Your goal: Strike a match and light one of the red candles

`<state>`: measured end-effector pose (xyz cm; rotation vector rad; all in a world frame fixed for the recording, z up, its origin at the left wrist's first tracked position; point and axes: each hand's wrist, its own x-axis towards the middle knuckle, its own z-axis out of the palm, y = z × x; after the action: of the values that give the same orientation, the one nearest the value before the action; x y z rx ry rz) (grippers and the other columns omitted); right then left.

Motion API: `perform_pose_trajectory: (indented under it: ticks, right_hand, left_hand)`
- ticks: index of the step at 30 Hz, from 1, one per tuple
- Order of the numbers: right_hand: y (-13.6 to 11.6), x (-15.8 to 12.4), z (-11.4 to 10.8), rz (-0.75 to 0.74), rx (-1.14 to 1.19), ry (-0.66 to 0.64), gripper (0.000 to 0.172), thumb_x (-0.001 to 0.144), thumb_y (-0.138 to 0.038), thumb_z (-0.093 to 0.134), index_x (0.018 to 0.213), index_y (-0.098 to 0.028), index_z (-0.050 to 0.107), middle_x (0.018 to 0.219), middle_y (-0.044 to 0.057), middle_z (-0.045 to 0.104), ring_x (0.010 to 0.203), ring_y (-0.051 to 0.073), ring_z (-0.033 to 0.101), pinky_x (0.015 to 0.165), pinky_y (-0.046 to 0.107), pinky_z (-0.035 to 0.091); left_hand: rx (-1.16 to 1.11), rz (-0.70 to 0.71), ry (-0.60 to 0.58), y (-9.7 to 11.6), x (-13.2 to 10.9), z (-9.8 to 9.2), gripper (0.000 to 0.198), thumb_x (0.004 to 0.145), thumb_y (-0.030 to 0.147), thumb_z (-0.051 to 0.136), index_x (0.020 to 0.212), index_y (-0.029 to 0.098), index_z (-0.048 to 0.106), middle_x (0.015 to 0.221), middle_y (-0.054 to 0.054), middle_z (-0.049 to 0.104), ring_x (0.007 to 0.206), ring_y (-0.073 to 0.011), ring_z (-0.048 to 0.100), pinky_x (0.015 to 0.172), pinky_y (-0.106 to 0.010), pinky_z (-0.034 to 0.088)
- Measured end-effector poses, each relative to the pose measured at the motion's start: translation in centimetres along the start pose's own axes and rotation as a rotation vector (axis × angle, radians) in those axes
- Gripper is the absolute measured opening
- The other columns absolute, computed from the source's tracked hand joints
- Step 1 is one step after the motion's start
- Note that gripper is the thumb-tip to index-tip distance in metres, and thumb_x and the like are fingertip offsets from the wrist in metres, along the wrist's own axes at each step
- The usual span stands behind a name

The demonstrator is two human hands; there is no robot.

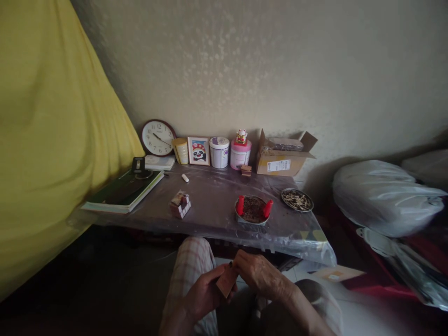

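Above my lap, my left hand (203, 290) grips a small brown matchbox (227, 282), which is tilted. My right hand (257, 272) is closed in a pinch at the box's upper end. A tiny dark tip shows beside its fingers; what they hold is mostly hidden. On the table ahead stands a round tin (252, 210) of dark, soil-like stuff with two red candles (241, 205) upright in it. To its right, a round dish (297, 199) holds many matchsticks. A stack of small boxes (181, 204) sits to the left, and another small brown box (246, 171) lies farther back.
Plastic film covers the table (210, 186). Along the wall stand a clock (158, 137), a yellow cup (181, 151), a panda picture (199, 151), two tubs (219, 154) and an open carton (280, 161). A large book (122, 191) lies left, near a yellow curtain (52, 116). White bags (381, 196) are right.
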<state>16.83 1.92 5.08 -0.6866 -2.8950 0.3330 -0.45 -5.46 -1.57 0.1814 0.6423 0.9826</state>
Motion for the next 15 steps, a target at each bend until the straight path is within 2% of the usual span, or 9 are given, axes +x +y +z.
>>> perform_pose_trajectory:
  ticks: [5,9,15]
  right_hand:
    - [0.2,-0.4,0.0,0.003,0.011,0.057,0.01,0.092,-0.014,0.048,0.088,-0.017,0.056,0.082,0.004,0.062,0.061,0.013,0.055,0.052,0.024,0.037]
    - [0.7,-0.9,-0.5,0.082,0.058,0.106,0.014,0.085,-0.006,0.047,0.084,-0.017,0.055,0.077,0.002,0.061,0.061,0.013,0.055,0.053,0.024,0.037]
    - [1.1,-1.8,-1.1,0.2,0.427,0.241,0.016,0.084,-0.008,0.049,0.087,-0.019,0.06,0.077,-0.001,0.062,0.065,0.012,0.056,0.059,0.022,0.043]
  left_hand:
    - [0.01,0.051,-0.028,0.1,0.1,-0.1,0.027,0.086,0.03,0.057,0.108,0.017,0.063,0.079,-0.006,0.073,0.065,-0.0194,0.067,0.055,-0.028,0.044]
    - [0.012,0.066,-0.031,0.6,-0.2,0.3,0.034,0.087,0.025,0.054,0.12,0.019,0.057,0.086,-0.007,0.073,0.072,-0.02,0.069,0.059,-0.029,0.046]
    - [0.034,0.088,-0.043,1.0,-1.1,0.8,0.037,0.091,0.026,0.048,0.128,0.021,0.049,0.084,-0.009,0.073,0.075,-0.0205,0.069,0.06,-0.029,0.05]
